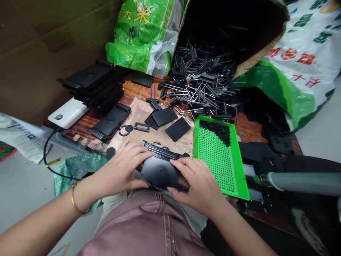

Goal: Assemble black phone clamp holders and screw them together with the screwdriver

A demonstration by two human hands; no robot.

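In the head view, the left hand (130, 165) and right hand (199, 183) grip opposite sides of a flat black plastic-looking plate with a slotted far edge (160, 173), left of the bright-green perforated plastic tray (241, 177). It is probably light, stiff, slightly slick; the side edges seem safest, sparing the thin slots.

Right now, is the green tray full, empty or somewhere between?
Somewhere between: the green tray is partly filled. Small black pieces lie heaped toward its far end, while much of the perforated floor shows bare nearer the person.
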